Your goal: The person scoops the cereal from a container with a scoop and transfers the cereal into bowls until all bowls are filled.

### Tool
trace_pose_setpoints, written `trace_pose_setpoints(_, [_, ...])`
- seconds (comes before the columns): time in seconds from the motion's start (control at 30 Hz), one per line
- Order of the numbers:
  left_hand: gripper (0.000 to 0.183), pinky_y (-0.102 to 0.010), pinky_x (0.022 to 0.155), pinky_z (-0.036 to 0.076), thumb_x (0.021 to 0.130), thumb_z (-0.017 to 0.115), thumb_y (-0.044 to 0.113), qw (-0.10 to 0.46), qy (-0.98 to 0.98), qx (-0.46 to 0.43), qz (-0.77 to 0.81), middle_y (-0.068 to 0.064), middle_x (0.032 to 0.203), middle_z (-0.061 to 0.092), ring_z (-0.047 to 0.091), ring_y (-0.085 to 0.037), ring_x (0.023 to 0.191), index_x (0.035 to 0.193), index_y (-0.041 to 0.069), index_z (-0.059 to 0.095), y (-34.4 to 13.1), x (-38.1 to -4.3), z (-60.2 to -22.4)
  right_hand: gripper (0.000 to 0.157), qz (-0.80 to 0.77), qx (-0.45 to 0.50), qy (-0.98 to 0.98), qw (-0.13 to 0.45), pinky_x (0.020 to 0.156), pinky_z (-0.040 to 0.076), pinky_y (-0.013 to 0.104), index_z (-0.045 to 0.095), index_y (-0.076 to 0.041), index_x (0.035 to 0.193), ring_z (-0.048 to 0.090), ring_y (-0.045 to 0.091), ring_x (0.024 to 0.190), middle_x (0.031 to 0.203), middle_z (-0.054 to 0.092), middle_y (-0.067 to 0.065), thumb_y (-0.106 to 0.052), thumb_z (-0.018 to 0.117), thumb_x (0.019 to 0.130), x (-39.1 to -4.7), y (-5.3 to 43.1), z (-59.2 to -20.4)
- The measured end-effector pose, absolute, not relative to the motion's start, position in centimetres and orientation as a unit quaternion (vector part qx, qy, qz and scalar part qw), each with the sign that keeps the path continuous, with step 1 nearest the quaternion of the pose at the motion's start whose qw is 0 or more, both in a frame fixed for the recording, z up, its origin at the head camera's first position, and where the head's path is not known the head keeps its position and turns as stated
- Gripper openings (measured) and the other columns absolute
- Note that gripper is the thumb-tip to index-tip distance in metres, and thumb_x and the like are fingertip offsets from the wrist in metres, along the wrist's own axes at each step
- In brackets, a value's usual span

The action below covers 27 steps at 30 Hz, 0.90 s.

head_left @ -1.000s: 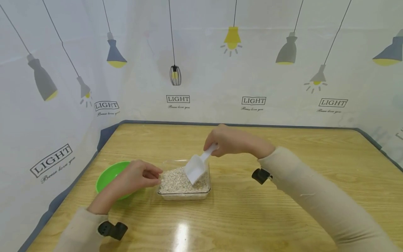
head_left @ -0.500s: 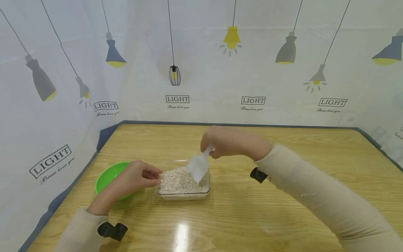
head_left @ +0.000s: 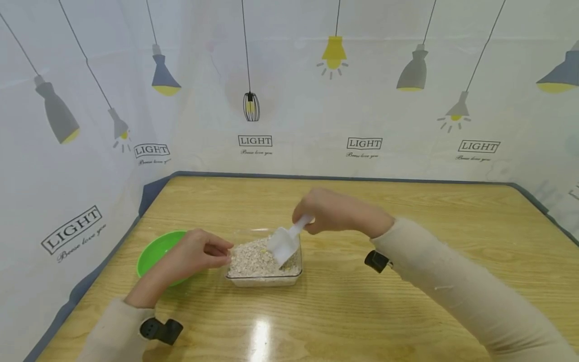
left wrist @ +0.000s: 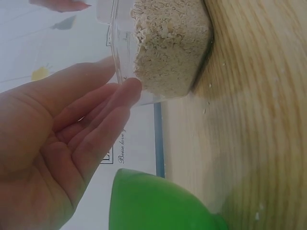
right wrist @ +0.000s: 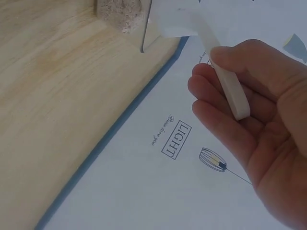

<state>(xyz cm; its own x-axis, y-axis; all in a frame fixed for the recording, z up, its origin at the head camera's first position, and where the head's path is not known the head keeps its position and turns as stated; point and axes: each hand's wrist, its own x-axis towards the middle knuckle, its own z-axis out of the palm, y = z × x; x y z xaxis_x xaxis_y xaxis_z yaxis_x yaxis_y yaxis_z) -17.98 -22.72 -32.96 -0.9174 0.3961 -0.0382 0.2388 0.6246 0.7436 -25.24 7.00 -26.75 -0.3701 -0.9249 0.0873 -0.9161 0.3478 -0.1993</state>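
The clear container (head_left: pixel 264 264) of oats (head_left: pixel 255 259) sits on the wooden table (head_left: pixel 407 311). The right hand (head_left: pixel 334 213) pinches the handle of a white scoop (head_left: pixel 285 243) between thumb and fingers, its blade tilted down into the oats at the container's right side. The left hand (head_left: pixel 194 251) rests its straight, relaxed fingertips against the container's left wall. A green bowl (head_left: pixel 156 251) stands just left of the container, partly behind that hand.
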Motion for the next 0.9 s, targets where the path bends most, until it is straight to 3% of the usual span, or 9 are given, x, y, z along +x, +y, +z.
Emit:
trace_pose_setpoints(0.43, [0.036,-0.025,0.068,0.054,0.084,0.069,0.012,0.105,0.895,0.171,0.399,-0.012,0.098,0.068,0.065,-0.017,0.085,0.114,-0.008,0.063,-22.6,-17.8,-33.0,0.019,-0.214,-0.541,0.813,0.023,0.065,0.053,0.028,0.071,0.003,0.096,0.059,0.008,0.07,0.088,0.069,0.008,0.002,0.067,0.077,-25.9,8.7,-30.1])
trace_pose_setpoints(0.9, [0.037,-0.024,0.068,0.054,0.085,0.069,0.011,0.099,0.894,0.177,0.399,-0.014,0.099,0.068,0.065,-0.019,0.086,0.114,-0.01,0.062,-22.7,-17.9,-33.1,0.021,-0.27,-0.501,0.822,0.04,0.059,0.049,0.02,0.071,0.001,0.1,0.054,0.003,0.064,0.091,0.07,0.008,-0.001,0.065,0.08,-25.7,9.3,-31.4])
